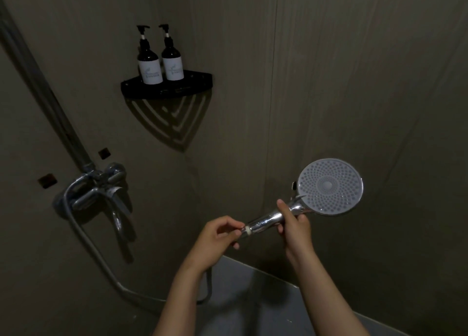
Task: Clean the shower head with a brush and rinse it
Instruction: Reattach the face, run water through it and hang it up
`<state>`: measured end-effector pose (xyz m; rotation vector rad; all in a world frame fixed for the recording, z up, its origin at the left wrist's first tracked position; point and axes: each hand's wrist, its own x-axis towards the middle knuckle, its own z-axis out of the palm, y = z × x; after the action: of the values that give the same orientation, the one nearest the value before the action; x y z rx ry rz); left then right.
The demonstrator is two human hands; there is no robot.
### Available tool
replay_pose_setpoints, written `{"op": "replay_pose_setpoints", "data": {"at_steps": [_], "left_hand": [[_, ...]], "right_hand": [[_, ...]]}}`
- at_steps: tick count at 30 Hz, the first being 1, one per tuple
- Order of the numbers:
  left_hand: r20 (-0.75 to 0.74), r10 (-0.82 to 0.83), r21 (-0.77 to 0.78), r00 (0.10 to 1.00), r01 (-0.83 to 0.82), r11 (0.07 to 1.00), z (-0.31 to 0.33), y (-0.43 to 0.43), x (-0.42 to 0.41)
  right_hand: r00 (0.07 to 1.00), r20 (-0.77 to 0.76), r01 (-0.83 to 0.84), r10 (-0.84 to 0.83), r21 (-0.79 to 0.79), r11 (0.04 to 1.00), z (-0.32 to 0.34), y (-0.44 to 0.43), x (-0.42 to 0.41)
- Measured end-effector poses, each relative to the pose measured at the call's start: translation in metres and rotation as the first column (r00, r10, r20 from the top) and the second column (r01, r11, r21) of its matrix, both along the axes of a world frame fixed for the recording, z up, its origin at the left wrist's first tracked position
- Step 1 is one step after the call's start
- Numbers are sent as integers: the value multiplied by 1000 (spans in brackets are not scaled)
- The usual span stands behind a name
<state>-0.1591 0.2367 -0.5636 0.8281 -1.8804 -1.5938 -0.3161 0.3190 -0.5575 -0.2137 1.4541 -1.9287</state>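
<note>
The shower head [329,186] is a round grey nozzle plate on a chrome handle, held up in the lower right with its face turned toward me. My right hand [295,224] grips the chrome handle just below the plate. My left hand [219,237] pinches the lower end of the handle, at the white ring where the hose joins. The grey hose [101,262] runs from under my left wrist down and back up to the tap. No brush is in view.
A chrome mixer tap [101,186] with a riser pipe sits on the left wall. A black corner shelf [167,86] holds two dark pump bottles [160,57]. Dim tiled walls meet in a corner; a lighter floor [253,297] lies below.
</note>
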Motion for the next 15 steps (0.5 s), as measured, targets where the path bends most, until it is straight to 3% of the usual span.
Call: {"op": "replay_pose_setpoints", "data": {"at_steps": [6,9,12,15], "left_hand": [[60,32,-15,998,-32,999,-7,-2,0],[186,38,28,982,-44,999,-11,-1,-3],[335,-47,-106,941,87,990,-8,3,-5],[369,-73,-183,926,149,972,-9,5,-2]], "right_hand": [[1000,11,-19,19,24,1000,-2,2,-2],[1000,8,-22,22,51,998,-3,3,-2],[1000,7,-27,27,62,998,-4,5,-1],[999,14,-30,29,53,998,-4,6,0]]}}
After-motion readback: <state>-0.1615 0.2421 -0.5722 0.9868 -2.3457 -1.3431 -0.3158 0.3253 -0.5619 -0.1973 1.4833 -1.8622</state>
